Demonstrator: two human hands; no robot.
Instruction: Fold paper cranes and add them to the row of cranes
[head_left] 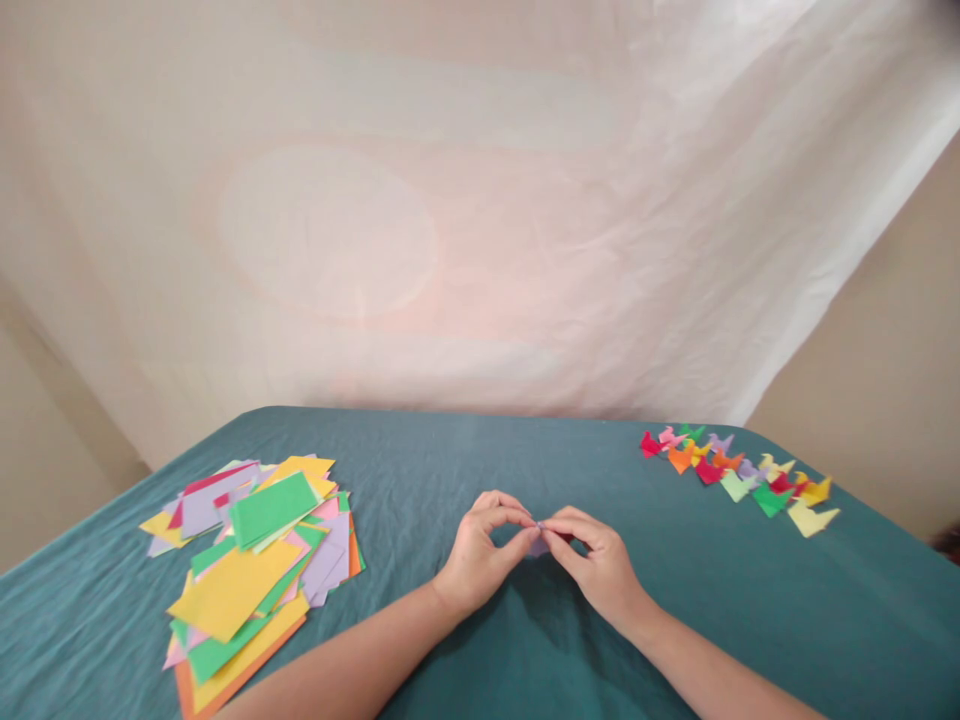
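Both my hands meet over the middle of a teal table [465, 450]. My left hand [480, 555] and my right hand [596, 565] pinch a small lilac piece of paper [538, 545] between their fingertips, just above the cloth. Most of the paper is hidden by my fingers. A loose pile of coloured paper rectangles [255, 560] lies to the left of my left forearm. A row of small folded paper shapes [739, 475] in several colours lies at the far right of the table.
A pale wrinkled sheet [480, 200] hangs behind the table as a backdrop. A beige wall [885, 370] shows at the right and lower left. The table's far edge runs just behind the folded shapes.
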